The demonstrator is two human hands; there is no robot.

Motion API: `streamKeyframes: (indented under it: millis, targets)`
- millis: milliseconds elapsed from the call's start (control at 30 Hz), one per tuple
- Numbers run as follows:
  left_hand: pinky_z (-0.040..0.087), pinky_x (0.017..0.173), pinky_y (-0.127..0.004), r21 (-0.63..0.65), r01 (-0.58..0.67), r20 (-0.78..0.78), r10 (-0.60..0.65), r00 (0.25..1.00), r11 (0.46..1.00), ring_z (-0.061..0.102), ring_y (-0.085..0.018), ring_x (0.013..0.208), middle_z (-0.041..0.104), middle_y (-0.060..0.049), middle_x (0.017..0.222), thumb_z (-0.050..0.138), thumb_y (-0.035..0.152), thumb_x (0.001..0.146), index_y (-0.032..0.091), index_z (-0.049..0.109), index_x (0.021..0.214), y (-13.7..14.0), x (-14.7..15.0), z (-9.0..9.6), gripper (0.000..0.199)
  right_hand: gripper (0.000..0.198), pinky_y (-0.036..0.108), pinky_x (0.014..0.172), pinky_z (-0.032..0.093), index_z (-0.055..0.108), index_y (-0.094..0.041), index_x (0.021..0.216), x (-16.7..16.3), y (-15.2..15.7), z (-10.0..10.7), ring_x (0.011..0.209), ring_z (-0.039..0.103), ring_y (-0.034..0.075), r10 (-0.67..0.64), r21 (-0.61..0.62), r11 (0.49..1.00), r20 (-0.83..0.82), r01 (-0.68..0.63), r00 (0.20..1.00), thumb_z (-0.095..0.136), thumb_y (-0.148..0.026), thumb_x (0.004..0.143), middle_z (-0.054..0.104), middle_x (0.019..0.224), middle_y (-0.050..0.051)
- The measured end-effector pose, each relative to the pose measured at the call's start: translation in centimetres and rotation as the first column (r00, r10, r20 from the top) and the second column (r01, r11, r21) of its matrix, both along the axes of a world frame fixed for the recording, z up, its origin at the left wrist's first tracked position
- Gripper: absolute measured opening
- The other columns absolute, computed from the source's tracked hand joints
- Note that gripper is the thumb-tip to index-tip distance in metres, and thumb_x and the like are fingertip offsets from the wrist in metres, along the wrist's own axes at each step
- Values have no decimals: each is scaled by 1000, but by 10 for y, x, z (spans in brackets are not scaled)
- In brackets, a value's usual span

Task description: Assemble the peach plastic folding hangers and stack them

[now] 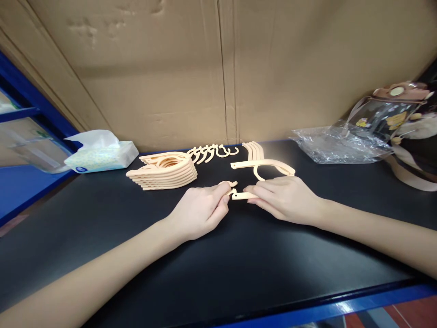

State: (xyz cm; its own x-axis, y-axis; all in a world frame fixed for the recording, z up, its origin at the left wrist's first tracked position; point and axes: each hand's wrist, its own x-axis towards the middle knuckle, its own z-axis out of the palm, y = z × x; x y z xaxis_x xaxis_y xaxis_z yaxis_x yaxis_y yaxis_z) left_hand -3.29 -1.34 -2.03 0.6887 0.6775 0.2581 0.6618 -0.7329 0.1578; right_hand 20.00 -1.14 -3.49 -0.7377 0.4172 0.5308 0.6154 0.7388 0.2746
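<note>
My left hand [201,212] is closed on a small cream plastic hanger hook [234,183], whose curved tip shows above the fingers. Facing it, my right hand [288,200] grips a cream hanger arm [241,196] with a hole near its end. The hook's base and the arm's end meet or nearly meet between the hands; fingers hide the exact contact. Just beyond the right hand lies another curved hanger arm [262,162]. Behind it are several more nested arms [252,150]. A row of loose hooks [206,152] lies farther back, beside a stack of folded cream hangers [164,175].
A tissue pack [102,155] sits at the back left of the black table [218,273]. At the right are a crinkled clear plastic bag [341,146] and a strapped drink bottle [385,114]. Cardboard [164,68] walls the back, with a blue frame [37,109] at left.
</note>
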Motion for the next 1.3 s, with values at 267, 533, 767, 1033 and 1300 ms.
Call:
streamKeyframes:
  millis: [267,533,767,1033,1300]
  targets:
    - [33,49,-22,-39,9,-51,-11,999,999,51,-13,49,53,3,60,28,23,92,19,43,77,0,1,2,22,30,26,60,38,63,-18,92,0,2,1,64,61,14,7,-112,994,33,-3,999,39,-33,97,68,76,2]
    - [28,44,-21,0,-6,-169,5,986,1000,51,-13,45,53,4,57,40,40,95,19,42,77,-1,4,3,28,33,25,61,40,63,-19,104,1,2,0,66,62,14,43,-193,981,34,-35,999,35,-34,98,69,79,2]
    - [29,43,-23,128,32,-293,7,956,991,60,-17,51,63,0,64,37,36,97,17,44,86,-3,4,3,24,35,24,59,40,61,-19,108,4,3,-2,66,63,14,70,-250,966,40,-58,997,32,-35,99,70,82,4]
    - [25,39,-24,314,136,-344,-20,939,940,60,-16,47,60,0,60,31,33,99,15,43,85,0,3,0,25,36,24,57,38,61,-18,103,3,2,0,67,63,13,74,-328,942,-4,-71,997,29,-35,99,71,79,3]
    - [29,42,-27,413,169,-387,5,922,895,59,-15,51,59,-1,66,32,30,97,17,43,79,-2,3,1,25,33,26,63,39,61,-20,102,4,3,0,74,65,15,73,-391,917,-13,-73,997,32,-35,99,71,84,2]
